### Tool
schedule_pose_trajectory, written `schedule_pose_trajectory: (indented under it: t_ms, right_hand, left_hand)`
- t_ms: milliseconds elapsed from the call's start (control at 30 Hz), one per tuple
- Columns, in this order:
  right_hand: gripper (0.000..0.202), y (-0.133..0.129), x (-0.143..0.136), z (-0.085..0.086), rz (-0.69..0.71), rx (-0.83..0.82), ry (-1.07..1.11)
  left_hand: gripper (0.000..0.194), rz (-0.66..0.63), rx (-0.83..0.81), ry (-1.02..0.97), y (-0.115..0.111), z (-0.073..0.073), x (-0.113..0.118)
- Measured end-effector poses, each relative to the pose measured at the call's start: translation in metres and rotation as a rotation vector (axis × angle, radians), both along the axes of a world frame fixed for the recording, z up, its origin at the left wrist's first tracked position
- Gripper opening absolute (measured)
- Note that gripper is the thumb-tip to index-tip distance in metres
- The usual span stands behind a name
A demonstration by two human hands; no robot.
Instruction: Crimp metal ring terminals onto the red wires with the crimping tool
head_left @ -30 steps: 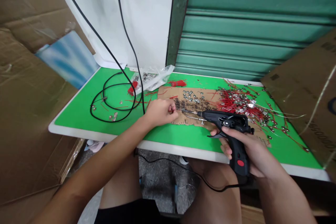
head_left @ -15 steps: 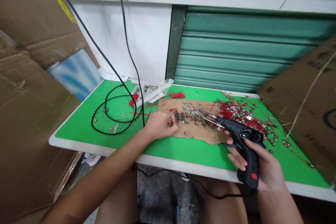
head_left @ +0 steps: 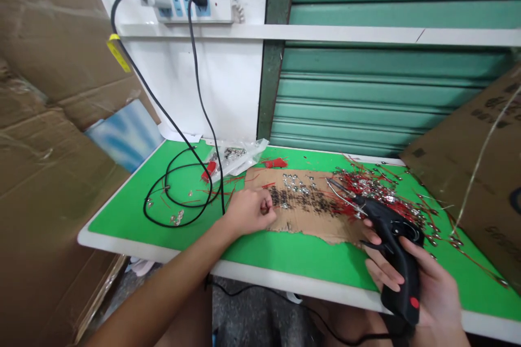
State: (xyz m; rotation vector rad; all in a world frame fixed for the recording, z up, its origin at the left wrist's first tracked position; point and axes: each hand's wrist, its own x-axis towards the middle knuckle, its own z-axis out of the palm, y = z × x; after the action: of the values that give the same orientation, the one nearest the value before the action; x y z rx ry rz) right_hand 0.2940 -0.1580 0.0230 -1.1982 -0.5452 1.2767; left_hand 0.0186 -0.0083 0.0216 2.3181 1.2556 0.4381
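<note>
My right hand (head_left: 431, 276) is wrapped around the grip of a black soldering gun (head_left: 396, 238) with a red dot at its base. The gun's metal tip and thin feed tube point left, over the right part of a scorched cardboard piece (head_left: 317, 234). My left hand (head_left: 250, 210) rests at the cardboard's left edge, fingers curled into a pinch; whatever is between them is hidden. Small round metal pieces (head_left: 299, 183) lie grouped on the cardboard, and a single metal piece (head_left: 284, 205) sits just right of my left fingers.
A pile of red wires with metal ends (head_left: 376, 187) covers the right side of the green tabletop (head_left: 122, 217). Behind are a plastic bag (head_left: 240, 157) and a red wire bundle (head_left: 275, 163). Black cable (head_left: 163, 222) coils at left, below a power strip (head_left: 220, 5). Cardboard boxes flank the table.
The soldering gun has shifted right and toward me, its tip farther from the grouped metal pieces. My left hand keeps its pinch at the cardboard. The view has tilted up.
</note>
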Motion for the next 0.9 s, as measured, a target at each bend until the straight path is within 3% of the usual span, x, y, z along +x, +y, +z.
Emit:
schedule_pose_trajectory:
  t_ms: [200,400,600,767,900]
  right_hand:
    - [0.025,-0.003,-0.007,0.009,-0.001,0.033,0.218]
    - [0.036,0.001,0.0,-0.003,0.044,0.164,0.365]
    - [0.04,-0.01,0.0,-0.005,-0.031,0.336,0.587]
    - [0.046,-0.014,-0.002,-0.002,-0.077,0.459,0.664]
    - [0.046,-0.015,-0.002,-0.002,-0.111,0.517,0.686]
  left_hand:
    - [0.007,-0.009,0.027,-0.008,-0.003,0.001,-0.001]
    - [0.007,-0.008,0.037,-0.068,-0.002,-0.007,-0.003]
    - [0.005,-0.058,0.092,-0.215,-0.001,-0.018,-0.008]
    - [0.002,-0.176,0.195,-0.209,-0.008,0.0,-0.001]
    - [0.007,-0.322,0.119,-0.173,-0.012,0.023,0.049]
